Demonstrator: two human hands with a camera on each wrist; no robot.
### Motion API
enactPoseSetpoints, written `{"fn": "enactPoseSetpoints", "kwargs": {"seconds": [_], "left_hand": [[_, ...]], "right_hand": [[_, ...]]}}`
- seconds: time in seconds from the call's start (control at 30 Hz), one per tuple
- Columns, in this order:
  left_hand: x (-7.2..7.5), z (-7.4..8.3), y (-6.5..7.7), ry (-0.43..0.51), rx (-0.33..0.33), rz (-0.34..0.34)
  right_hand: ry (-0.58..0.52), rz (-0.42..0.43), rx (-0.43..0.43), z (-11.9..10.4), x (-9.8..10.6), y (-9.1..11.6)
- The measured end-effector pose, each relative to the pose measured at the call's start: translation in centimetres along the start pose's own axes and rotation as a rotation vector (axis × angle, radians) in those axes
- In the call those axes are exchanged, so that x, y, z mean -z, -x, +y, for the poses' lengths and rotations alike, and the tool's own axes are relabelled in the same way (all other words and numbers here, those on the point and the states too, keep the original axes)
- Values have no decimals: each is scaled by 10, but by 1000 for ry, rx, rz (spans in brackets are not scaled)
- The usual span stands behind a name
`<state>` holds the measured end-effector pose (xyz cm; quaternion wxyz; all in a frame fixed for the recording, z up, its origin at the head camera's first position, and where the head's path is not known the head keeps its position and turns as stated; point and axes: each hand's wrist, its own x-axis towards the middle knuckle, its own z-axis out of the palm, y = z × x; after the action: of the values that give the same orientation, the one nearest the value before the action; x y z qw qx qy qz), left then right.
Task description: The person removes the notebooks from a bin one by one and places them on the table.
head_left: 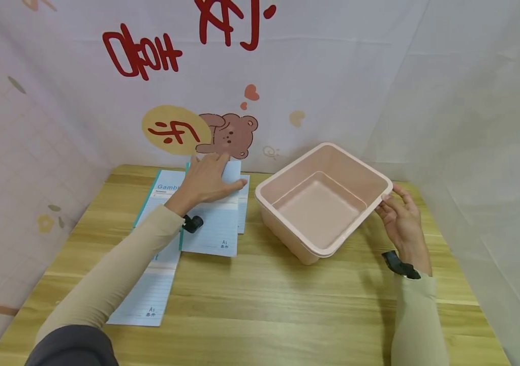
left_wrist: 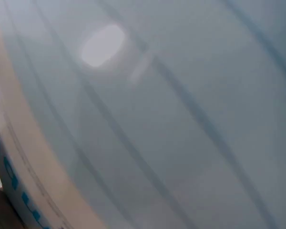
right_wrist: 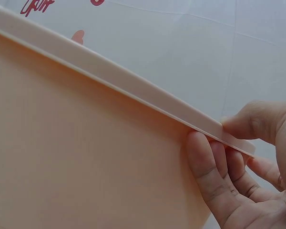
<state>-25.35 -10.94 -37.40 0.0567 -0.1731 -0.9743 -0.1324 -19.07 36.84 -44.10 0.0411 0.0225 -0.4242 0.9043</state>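
My left hand lies spread over the upper part of a pale blue notebook, its fingertips at the far edge and its thumb out past the right edge. This notebook overlaps other notebooks, one at the upper left, one at the lower left and one showing at its right. In the left wrist view the ruled cover fills the frame and the fingers are hidden. To the right, my right hand pinches the rim of a light pink plastic bin between thumb and fingers. Nothing lies inside the bin.
A wooden table carries everything. Behind it hangs a white cloth printed with red characters and a bear, with pale cloth at both sides. A black wrist strap sits on the right wrist.
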Motion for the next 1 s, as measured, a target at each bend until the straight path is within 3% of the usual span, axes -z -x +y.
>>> {"fn": "enactPoseSetpoints", "kwargs": {"seconds": [0.13,0.5,0.8,1.0], "left_hand": [[-14,-3,22,-16,36,-57],[-57,6,69,-36,68,-114],[-78,23,95,-50,81,-215],[-89,31,105,-64,61,-241]], "right_hand": [[-1,-7,-1,2,0,-1],[-27,-17,16,4,2,-1],[-6,-12,20,5,0,-1],[-17,-9,14,4,0,-2]]}}
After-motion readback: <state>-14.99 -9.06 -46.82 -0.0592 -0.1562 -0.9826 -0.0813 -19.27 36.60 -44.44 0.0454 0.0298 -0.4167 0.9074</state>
